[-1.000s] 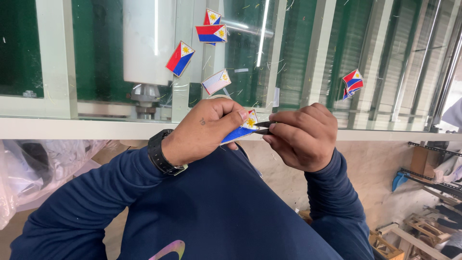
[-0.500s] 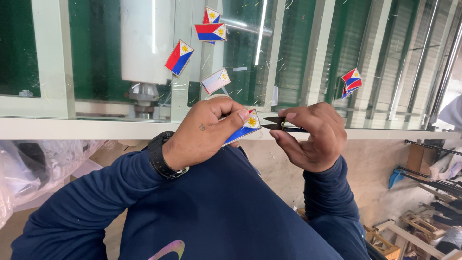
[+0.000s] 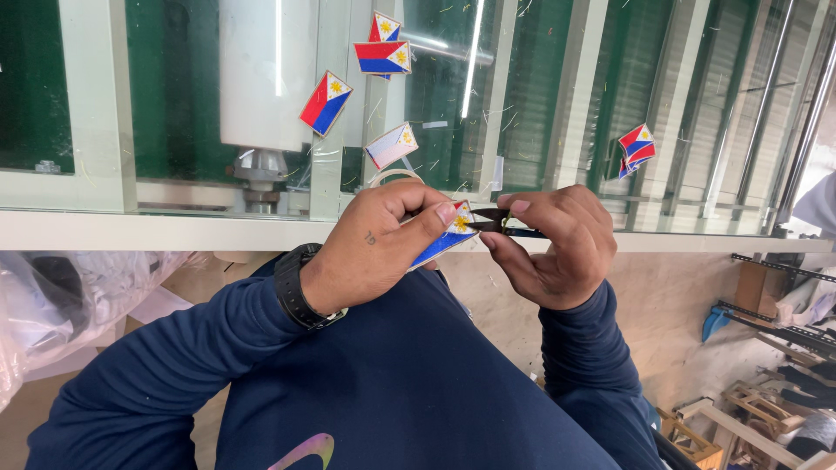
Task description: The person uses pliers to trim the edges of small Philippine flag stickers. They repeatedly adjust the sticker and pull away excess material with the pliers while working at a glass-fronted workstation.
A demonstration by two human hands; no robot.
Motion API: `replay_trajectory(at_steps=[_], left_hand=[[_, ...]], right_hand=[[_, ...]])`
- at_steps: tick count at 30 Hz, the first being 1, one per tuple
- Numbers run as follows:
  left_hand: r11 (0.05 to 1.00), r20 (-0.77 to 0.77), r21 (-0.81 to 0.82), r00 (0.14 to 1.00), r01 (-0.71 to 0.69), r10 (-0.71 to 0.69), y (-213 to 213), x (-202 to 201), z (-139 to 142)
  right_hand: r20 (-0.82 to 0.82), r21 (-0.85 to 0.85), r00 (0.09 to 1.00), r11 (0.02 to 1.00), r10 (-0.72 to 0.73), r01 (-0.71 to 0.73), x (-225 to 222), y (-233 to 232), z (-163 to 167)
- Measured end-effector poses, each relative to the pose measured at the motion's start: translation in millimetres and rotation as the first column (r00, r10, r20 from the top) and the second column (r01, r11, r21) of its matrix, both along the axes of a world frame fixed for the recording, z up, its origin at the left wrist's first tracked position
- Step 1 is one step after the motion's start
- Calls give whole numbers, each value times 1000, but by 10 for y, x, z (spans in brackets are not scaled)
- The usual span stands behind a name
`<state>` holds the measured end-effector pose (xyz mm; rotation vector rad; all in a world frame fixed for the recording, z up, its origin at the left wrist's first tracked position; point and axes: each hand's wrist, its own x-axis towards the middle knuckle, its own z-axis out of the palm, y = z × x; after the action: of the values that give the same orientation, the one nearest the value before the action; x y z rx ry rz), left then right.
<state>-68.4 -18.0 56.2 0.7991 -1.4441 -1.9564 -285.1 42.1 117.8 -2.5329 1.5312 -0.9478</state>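
My left hand [image 3: 374, 248] pinches a small embroidered flag patch [image 3: 446, 237], red, blue and white with a yellow sun, between thumb and fingers. My right hand [image 3: 553, 248] grips small black thread snips [image 3: 498, 222] whose blades point at the patch's upper edge, touching or almost touching it. A black watch [image 3: 296, 287] sits on my left wrist. Both sleeves are dark blue.
A glass-topped surface [image 3: 131, 231] with a white frame runs across in front of me. Several loose flag patches [image 3: 326, 103] lie on the glass, more at the right [image 3: 636, 148]. A white cylinder [image 3: 266, 74] stands behind. Clear plastic bags [image 3: 52, 305] at left, wooden frames [image 3: 758, 405] at lower right.
My right hand drew slightly away from the left, then came back with the snips meeting the patch's edge. The patch stayed held in my left hand.
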Motion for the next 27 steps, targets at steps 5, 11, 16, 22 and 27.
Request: replay_trajectory(at_steps=[5, 11, 16, 22, 27], left_hand=[[999, 3, 36, 1000, 9, -9, -3, -3, 4], [997, -22, 75, 1000, 10, -9, 7, 10, 28], [996, -27, 93, 1000, 6, -3, 14, -1, 45], [999, 9, -28, 1000, -19, 19, -1, 2, 33], [999, 43, -30, 999, -14, 16, 3, 3, 19]], right_hand=[[18, -6, 999, 1000, -29, 29, 10, 18, -40], [-2, -27, 997, 997, -77, 77, -15, 67, 15], [-95, -30, 994, 998, -56, 53, -23, 52, 54], [-165, -50, 985, 998, -43, 35, -15, 32, 69], [-184, -76, 983, 997, -19, 6, -21, 18, 55]])
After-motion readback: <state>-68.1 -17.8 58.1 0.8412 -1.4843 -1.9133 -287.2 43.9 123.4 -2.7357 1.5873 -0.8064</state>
